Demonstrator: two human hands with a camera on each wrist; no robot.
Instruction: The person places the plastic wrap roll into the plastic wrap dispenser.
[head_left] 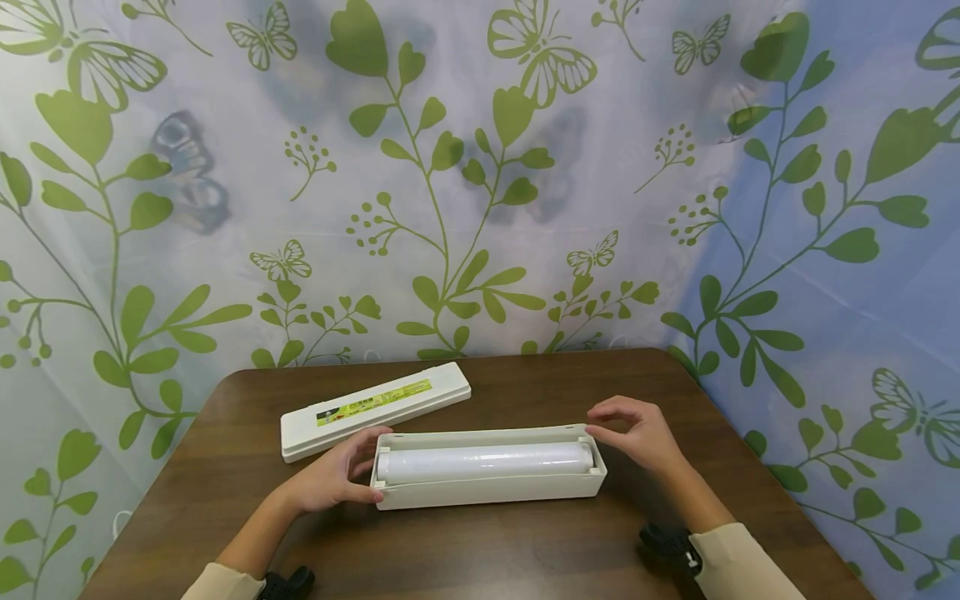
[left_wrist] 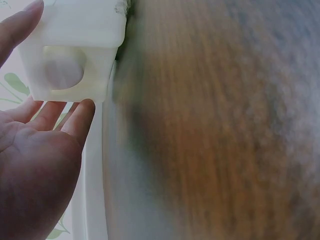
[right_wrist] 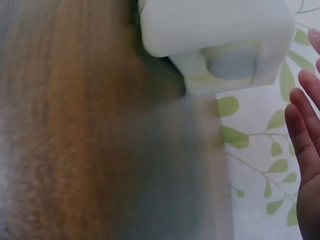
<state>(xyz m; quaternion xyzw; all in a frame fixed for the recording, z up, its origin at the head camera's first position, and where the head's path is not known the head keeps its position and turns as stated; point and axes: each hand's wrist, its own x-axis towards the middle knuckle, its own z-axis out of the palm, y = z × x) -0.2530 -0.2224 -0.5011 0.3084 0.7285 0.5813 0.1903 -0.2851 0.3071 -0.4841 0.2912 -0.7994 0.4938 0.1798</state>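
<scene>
A long white plastic box (head_left: 491,493), open at the top, lies across the table with a shiny white roll (head_left: 487,460) inside, which looks like cling film. My left hand (head_left: 333,475) grips the box's left end, thumb at the near side and fingers at the far side. In the left wrist view, the roll's round end shows through a cutout in the box end (left_wrist: 100,75). At the far right corner of the box, my right hand (head_left: 637,433) is held with fingers loosely bent. The right wrist view shows its fingers (right_wrist: 302,135) apart from the box.
Behind the box, to the left, a white lid (head_left: 378,415) with a yellow-green label lies at a slant. The brown wooden table (head_left: 480,550) ends at the back against a curtain (head_left: 465,233) printed with green leaves and butterflies.
</scene>
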